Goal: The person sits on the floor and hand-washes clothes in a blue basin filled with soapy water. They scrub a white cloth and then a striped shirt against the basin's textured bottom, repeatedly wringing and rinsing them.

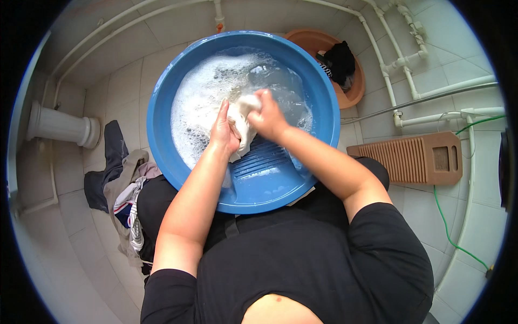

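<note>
A blue round basin (162,156) with foamy water fills the middle of the view, and a ribbed washboard (261,160) is moulded into its near side. Bunched between my two hands is a wet white cloth (244,125), held just above the suds. My left hand (224,131) grips its left side with the thumb up. My right hand (267,114) is closed in a fist round the upper right part. The fingertips of both hands are partly hidden by the cloth.
A pile of clothes (129,197) lies on the floor at the left. An orange basin (353,97) with dark clothes stands at the far right. Closer on the right are a brown washboard (402,159), a green hose (450,235) and white pipes (396,81) along the wall.
</note>
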Motion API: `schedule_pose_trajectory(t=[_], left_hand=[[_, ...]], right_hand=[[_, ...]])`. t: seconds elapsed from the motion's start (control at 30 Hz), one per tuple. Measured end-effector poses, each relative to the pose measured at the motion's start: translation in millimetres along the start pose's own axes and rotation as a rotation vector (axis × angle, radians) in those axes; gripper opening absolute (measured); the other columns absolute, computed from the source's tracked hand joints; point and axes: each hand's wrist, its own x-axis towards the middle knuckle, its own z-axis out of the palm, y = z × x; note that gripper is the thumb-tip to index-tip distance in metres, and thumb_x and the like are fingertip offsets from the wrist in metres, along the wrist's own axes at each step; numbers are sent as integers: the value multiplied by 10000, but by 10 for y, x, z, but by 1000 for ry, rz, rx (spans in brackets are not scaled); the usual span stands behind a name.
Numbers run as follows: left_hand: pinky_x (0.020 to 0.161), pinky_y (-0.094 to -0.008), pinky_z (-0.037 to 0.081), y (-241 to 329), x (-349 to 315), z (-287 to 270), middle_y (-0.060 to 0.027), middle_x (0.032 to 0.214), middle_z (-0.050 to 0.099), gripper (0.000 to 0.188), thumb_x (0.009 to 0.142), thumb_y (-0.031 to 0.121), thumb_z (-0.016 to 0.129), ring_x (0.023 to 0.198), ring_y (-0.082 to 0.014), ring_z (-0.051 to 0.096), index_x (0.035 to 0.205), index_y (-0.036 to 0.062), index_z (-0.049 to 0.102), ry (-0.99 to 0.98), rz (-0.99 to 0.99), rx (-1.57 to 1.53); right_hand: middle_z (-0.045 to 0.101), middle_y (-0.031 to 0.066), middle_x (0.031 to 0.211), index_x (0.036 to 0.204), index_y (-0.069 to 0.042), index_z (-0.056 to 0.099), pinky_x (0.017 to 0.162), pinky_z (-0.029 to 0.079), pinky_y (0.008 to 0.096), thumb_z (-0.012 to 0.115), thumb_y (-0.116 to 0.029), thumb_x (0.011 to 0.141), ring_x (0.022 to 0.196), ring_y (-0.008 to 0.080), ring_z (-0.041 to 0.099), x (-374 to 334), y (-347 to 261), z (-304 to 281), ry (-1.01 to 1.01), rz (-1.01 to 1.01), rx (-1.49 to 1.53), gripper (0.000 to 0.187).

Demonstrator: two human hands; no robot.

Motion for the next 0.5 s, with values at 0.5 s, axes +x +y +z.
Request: schedule_pose_trajectory(t=[0.5], left_hand=[[640, -326, 487, -71, -48, -69, -78, 769, 589, 308, 898, 372, 455, 733, -205, 580, 863, 82, 555, 162, 7, 137]], right_hand=[[594, 126, 690, 627, -83, 562, 582, 472, 395, 553, -246, 748, 638, 317, 579, -226, -366, 300, 66, -293, -187, 203]])
